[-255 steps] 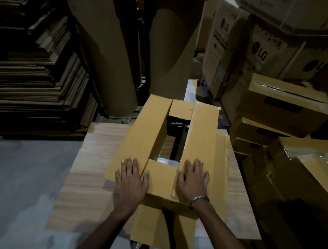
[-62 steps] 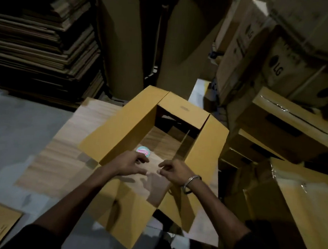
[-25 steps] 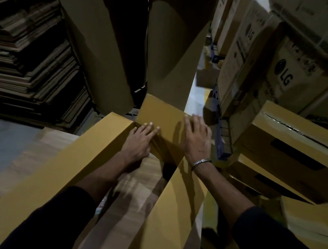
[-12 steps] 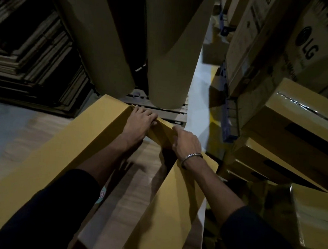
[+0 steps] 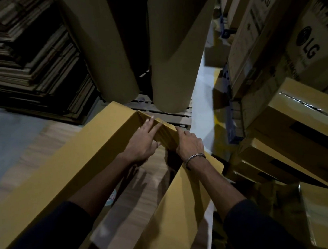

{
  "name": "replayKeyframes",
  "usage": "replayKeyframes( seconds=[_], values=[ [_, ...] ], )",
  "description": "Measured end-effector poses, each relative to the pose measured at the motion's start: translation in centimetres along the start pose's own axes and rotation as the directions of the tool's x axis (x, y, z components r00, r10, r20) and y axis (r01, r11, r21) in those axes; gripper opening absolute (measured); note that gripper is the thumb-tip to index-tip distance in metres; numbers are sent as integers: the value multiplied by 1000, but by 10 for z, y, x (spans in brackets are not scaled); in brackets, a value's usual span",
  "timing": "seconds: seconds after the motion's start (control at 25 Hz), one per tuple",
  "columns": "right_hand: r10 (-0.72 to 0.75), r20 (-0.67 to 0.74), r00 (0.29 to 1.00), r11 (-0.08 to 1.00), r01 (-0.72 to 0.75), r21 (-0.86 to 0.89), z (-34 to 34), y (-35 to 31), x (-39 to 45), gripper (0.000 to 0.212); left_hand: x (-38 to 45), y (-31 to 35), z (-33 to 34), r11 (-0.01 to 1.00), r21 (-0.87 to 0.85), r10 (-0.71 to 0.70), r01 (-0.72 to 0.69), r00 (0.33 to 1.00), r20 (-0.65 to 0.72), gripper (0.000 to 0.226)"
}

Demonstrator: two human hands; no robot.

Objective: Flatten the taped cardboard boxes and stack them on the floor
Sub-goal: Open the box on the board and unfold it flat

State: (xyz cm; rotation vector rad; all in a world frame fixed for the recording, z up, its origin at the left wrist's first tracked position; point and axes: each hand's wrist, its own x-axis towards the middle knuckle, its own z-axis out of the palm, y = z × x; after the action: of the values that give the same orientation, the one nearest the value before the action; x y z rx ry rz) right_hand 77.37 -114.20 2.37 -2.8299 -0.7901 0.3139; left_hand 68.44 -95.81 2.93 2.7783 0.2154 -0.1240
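An opened yellow-brown cardboard box [image 5: 73, 162] lies on a wooden tabletop [image 5: 133, 206], its long flaps spread left and right. My left hand [image 5: 143, 142] rests on the far end flap [image 5: 164, 131], fingers stretched over its top edge. My right hand [image 5: 190, 144], with a metal bracelet on the wrist, grips the same flap from the right, fingers curled over its edge. The box's right flap [image 5: 179, 214] runs down under my right forearm. A round sticker on the tabletop shows partly beside my left arm.
Two big brown paper rolls [image 5: 174, 52] stand on a pallet [image 5: 167, 114] just beyond the box. Flattened cardboard [image 5: 32, 70] is stacked high at the left. Taped boxes [image 5: 300, 123] and LG cartons [image 5: 295, 46] are piled at the right. Grey floor [image 5: 2, 143] shows at the left.
I have leaned forward from the near flaps to the box's far end. Both hands went from flat on the far flap to holding its top edge, and the flap has folded down.
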Motion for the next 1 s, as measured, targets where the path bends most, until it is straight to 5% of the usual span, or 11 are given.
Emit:
replayKeyframes(
  seconds=[0.12,0.24,0.4,0.56,0.84,1.0],
  values=[
    [11,-158,987,1000,-9,18,-4,3,-12,36,-54,-22,-5,990,136,-35,33,999,8,76],
    [89,-314,945,996,-87,21,2,-5,-55,46,-111,-61,-18,973,203,-74,107,984,-163,72],
    [209,-169,963,957,-166,236,35,-39,-148,69,-187,-104,-20,959,115,-226,258,945,-236,70],
    [400,-52,915,834,-339,436,67,-101,-255,77,-260,-148,-5,969,80,-211,232,954,-215,79],
    [527,128,840,741,-528,415,103,-207,-377,93,-321,-184,-3,981,34,-184,189,976,-116,74],
    [636,216,741,622,-657,425,121,-256,-402,103,-332,-186,0,989,-44,-147,141,978,-150,65]
  ],
)
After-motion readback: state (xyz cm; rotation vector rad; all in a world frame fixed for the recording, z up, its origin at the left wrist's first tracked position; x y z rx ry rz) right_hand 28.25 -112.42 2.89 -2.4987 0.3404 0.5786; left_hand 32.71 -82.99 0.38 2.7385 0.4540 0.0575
